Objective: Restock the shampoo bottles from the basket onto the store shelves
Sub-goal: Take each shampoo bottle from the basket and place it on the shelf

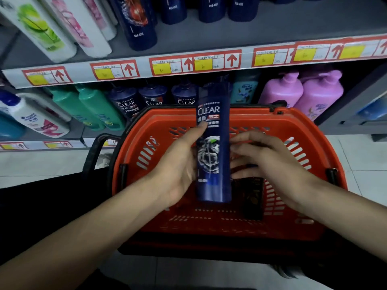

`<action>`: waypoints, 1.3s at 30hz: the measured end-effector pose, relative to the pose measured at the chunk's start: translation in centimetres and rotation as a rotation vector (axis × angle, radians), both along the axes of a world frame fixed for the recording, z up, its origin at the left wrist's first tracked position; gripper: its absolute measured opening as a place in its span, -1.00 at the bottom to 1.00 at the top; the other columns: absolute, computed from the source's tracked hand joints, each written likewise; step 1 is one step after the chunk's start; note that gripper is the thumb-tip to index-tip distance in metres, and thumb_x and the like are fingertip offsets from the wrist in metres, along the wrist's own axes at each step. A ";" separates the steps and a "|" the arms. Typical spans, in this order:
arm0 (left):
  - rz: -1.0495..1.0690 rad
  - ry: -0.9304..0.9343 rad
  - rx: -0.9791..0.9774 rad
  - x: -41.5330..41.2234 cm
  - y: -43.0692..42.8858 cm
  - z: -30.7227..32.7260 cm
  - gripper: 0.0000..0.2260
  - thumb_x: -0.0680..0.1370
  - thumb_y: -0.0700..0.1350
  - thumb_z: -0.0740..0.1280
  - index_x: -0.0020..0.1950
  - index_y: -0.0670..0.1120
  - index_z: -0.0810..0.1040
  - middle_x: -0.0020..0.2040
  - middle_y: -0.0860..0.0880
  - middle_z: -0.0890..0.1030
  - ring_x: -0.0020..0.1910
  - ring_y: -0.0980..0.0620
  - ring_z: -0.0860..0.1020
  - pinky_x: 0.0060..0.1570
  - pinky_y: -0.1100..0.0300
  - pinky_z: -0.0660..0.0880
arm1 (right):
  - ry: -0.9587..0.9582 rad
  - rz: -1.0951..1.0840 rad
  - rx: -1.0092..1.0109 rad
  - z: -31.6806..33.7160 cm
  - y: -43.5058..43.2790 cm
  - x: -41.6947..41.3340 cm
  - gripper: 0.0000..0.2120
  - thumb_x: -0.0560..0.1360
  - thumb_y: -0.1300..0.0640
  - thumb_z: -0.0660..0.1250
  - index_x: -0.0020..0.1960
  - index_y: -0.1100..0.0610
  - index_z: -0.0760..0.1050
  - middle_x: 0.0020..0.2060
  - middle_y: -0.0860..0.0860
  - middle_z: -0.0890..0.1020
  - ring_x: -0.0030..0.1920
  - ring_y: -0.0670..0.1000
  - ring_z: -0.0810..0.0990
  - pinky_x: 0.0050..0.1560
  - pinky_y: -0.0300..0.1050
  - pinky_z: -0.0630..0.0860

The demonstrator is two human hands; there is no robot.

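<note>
A dark blue CLEAR shampoo bottle (213, 147) stands upright above the orange basket (159, 130), cap end up. My left hand (180, 164) is shut on its left side, thumb across the label. My right hand (266, 155) hovers just right of the bottle with fingers spread, over a dark bottle (252, 197) lying in the basket; whether it touches either one is unclear. Matching blue CLEAR bottles (125, 103) stand in a row on the lower shelf behind the basket.
Green bottles (92, 105) and a white bottle (35, 120) fill the lower shelf's left; pink pump bottles (301, 91) stand at the right. The upper shelf (251, 28) holds white and blue bottles above a price-tag strip (194, 63). The basket's black handle (94, 153) hangs left over tiled floor.
</note>
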State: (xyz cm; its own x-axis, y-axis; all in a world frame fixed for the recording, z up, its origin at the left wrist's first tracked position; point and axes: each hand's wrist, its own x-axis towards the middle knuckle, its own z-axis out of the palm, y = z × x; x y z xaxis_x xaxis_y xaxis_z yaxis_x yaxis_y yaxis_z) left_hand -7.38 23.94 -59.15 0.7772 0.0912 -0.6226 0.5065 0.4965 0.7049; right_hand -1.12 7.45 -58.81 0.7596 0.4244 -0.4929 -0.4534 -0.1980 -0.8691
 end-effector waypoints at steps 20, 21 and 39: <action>0.122 -0.206 0.441 1.5 -0.8 1.8 -0.56 0.40 -0.03 0.62 0.24 -0.01 0.63 -0.11 -0.05 0.74 -0.08 -0.01 0.74 -0.07 0.06 0.65 | -0.449 0.164 -0.133 0.9 0.6 -0.2 -0.44 0.33 0.13 0.64 0.29 -0.01 0.57 0.03 -0.12 0.72 0.05 -0.20 0.67 0.18 -0.10 0.60; 0.123 -0.215 0.470 1.6 -0.9 2.0 -0.54 0.38 -0.01 0.63 0.24 0.01 0.62 -0.16 -0.04 0.71 -0.10 0.00 0.74 -0.10 0.09 0.62 | -0.461 0.161 -0.142 1.1 0.7 -0.1 -0.44 0.32 0.12 0.65 0.27 0.00 0.58 0.01 -0.12 0.73 0.03 -0.20 0.68 0.16 -0.10 0.61; 0.029 -0.394 0.591 1.7 -0.4 4.6 -0.76 0.55 0.01 0.49 0.19 -0.04 0.66 0.05 -0.16 0.69 0.08 -0.01 0.70 0.18 -0.16 0.63 | -0.719 -0.020 -0.194 5.1 1.9 3.6 -0.33 0.10 -0.16 0.49 0.18 0.03 0.59 -0.06 -0.09 0.73 -0.06 -0.09 0.71 0.02 0.06 0.67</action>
